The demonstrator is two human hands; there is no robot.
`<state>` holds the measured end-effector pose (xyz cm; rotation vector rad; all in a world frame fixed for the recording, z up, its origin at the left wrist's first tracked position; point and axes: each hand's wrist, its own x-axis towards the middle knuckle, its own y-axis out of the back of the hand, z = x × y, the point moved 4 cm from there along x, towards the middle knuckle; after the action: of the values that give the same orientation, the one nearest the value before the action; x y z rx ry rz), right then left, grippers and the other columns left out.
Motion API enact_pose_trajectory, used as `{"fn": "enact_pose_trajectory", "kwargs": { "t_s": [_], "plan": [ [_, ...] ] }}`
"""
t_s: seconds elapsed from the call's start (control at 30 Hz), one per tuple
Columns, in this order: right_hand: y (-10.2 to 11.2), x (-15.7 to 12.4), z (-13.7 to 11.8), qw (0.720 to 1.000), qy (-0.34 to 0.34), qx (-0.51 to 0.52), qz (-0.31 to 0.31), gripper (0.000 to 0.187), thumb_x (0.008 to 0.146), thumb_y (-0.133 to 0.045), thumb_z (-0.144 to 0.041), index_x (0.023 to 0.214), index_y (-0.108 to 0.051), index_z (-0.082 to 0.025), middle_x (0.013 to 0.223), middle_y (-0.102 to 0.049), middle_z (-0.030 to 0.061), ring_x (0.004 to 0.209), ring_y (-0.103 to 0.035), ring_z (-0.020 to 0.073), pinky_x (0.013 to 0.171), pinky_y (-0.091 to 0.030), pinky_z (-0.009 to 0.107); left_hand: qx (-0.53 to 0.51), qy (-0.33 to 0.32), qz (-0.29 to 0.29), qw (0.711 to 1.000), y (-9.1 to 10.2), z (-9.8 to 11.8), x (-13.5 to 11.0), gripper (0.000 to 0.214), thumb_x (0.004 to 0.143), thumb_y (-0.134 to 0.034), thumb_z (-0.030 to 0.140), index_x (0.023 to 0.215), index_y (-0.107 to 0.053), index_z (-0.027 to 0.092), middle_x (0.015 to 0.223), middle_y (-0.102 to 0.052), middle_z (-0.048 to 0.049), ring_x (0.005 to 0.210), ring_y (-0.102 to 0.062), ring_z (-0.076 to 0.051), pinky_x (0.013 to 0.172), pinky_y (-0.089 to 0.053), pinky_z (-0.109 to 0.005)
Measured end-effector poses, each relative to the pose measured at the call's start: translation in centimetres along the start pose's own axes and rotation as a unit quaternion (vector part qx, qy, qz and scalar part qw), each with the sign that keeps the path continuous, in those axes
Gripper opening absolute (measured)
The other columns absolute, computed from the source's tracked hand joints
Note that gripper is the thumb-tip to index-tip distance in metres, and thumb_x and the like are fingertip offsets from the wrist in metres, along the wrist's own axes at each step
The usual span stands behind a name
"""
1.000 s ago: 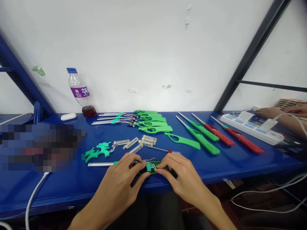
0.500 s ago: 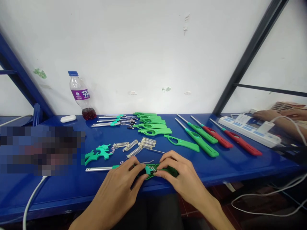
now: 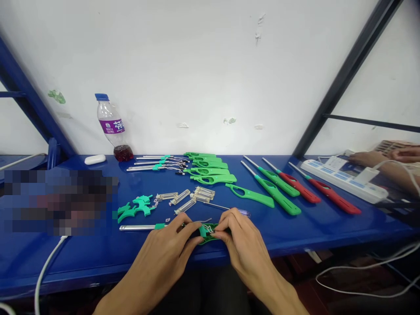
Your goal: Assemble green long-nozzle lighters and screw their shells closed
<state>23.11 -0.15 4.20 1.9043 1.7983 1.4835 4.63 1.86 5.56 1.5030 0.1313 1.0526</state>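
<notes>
Your right hand [image 3: 241, 238] has shifted inward, fingertips pinched at the thin white wires [image 3: 207, 228] in the hollow green plastic shell [image 3: 207, 239]; your left hand [image 3: 173, 240] grips that shell, nearer you than the purple-handled metal screwdriver [image 3: 244, 213].

The one piece of writing I can make out from here is on the bottle [image 3: 115, 139]: its purple label [image 3: 111, 126] carries a big white Chinese character, 芬, with part of a second character beside it, cut off where the label curves away. To the left on that label sits smaller white print, too tiny to read.
</notes>
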Motion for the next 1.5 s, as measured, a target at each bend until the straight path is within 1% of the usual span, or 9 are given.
{"fn": "enact_pose_trajectory", "kwargs": {
  "t_s": [0.27, 0.4, 0.5, 0.73, 0.9, 1.07, 1.17, 1.3, 1.5],
  "plan": [
    [-0.4, -0.3, -0.1, 1.000, -0.013, -0.001, 0.017, 0.016, 0.108, -0.045, -0.014, 0.097, -0.047, -0.026, 0.098, -0.059, 0.0026, 0.081, -0.059, 0.0227, 0.072, -0.043, 0.036, 0.071, -0.010, -0.041, 0.997, -0.5, -0.2, 0.1, 0.039, 0.115, -0.029, 0.033, 0.118, -0.067, 0.023, 0.105, -0.074, -0.0055, 0.068, -0.077, -0.022, 0.046, -0.051, -0.030],
    [-0.2, -0.4, 0.0, 0.999, -0.018, 0.018, 0.023, 0.015, 0.109, -0.047, -0.016, 0.097, -0.050, -0.025, 0.099, -0.062, 0.0027, 0.083, -0.059, 0.0221, 0.075, -0.043, 0.036, 0.090, -0.012, -0.027, 0.996, -0.4, 0.1, -0.1, 0.040, 0.116, -0.026, 0.034, 0.121, -0.064, 0.022, 0.105, -0.073, -0.0056, 0.063, -0.075, -0.022, 0.044, -0.048, -0.031],
    [0.1, -0.3, 0.1, 0.998, -0.030, 0.060, 0.007, 0.015, 0.108, -0.052, -0.019, 0.095, -0.055, -0.025, 0.092, -0.068, -0.0001, 0.086, -0.060, 0.0216, 0.079, -0.044, 0.035, 0.095, -0.013, -0.021, 0.995, -0.3, 0.3, -0.2, 0.040, 0.116, -0.026, 0.033, 0.122, -0.063, 0.021, 0.106, -0.072, -0.0066, 0.066, -0.075, -0.022, 0.047, -0.047, -0.031],
    [1.0, 0.2, 0.5, 0.981, -0.121, 0.148, -0.028, 0.014, 0.102, -0.067, -0.024, 0.089, -0.067, -0.027, 0.089, -0.075, -0.0047, 0.091, -0.067, 0.0197, 0.082, -0.044, 0.031, 0.097, -0.023, -0.026, 0.995, -0.3, 0.6, -0.3, 0.040, 0.116, -0.023, 0.033, 0.124, -0.060, 0.021, 0.106, -0.072, -0.0068, 0.066, -0.073, -0.023, 0.048, -0.046, -0.033],
    [1.2, 0.2, 0.7, 0.974, -0.133, 0.178, -0.047, 0.013, 0.100, -0.072, -0.029, 0.087, -0.070, -0.027, 0.088, -0.075, -0.0051, 0.090, -0.067, 0.0188, 0.082, -0.045, 0.030, 0.084, -0.017, -0.019, 0.996, -0.2, 0.8, -0.3, 0.039, 0.116, -0.021, 0.034, 0.124, -0.057, 0.021, 0.106, -0.071, -0.0070, 0.066, -0.073, -0.021, 0.050, -0.045, -0.031],
    [1.7, 0.3, 0.6, 0.983, -0.096, 0.151, -0.045, 0.012, 0.097, -0.075, -0.020, 0.087, -0.072, -0.026, 0.093, -0.071, -0.0030, 0.093, -0.066, 0.0189, 0.086, -0.045, 0.031, 0.075, -0.017, -0.027, 0.997, -0.1, 0.8, -0.2, 0.036, 0.116, -0.025, 0.032, 0.125, -0.059, 0.022, 0.105, -0.069, -0.0061, 0.063, -0.070, -0.019, 0.048, -0.042, -0.029],
    [1.8, 0.1, 0.7, 0.987, -0.079, 0.134, -0.041, 0.015, 0.096, -0.076, -0.015, 0.087, -0.072, -0.026, 0.095, -0.067, -0.0024, 0.090, -0.066, 0.0171, 0.084, -0.046, 0.030, 0.074, -0.023, -0.029, 0.997, -0.1, 0.9, -0.2, 0.037, 0.115, -0.026, 0.030, 0.126, -0.061, 0.022, 0.103, -0.068, -0.0058, 0.061, -0.068, -0.018, 0.046, -0.041, -0.029],
    [1.7, -0.2, 0.4, 0.993, -0.040, 0.103, -0.044, 0.013, 0.100, -0.070, -0.015, 0.092, -0.070, -0.024, 0.095, -0.069, -0.0011, 0.089, -0.065, 0.0178, 0.082, -0.047, 0.031, 0.068, -0.017, -0.032, 0.997, -0.1, 0.7, -0.2, 0.037, 0.115, -0.029, 0.030, 0.123, -0.064, 0.022, 0.102, -0.067, -0.0056, 0.059, -0.067, -0.017, 0.046, -0.041, -0.028],
    [1.8, -0.4, -0.7, 0.997, 0.030, 0.005, -0.069, 0.013, 0.105, -0.060, -0.018, 0.094, -0.065, -0.023, 0.095, -0.066, 0.0026, 0.088, -0.061, 0.0207, 0.081, -0.047, 0.037, 0.032, -0.016, 0.001, 0.999, -0.2, 0.4, 0.0, 0.039, 0.115, -0.033, 0.031, 0.110, -0.070, 0.022, 0.096, -0.068, -0.0045, 0.058, -0.067, -0.017, 0.047, -0.042, -0.027]
  ]
}}
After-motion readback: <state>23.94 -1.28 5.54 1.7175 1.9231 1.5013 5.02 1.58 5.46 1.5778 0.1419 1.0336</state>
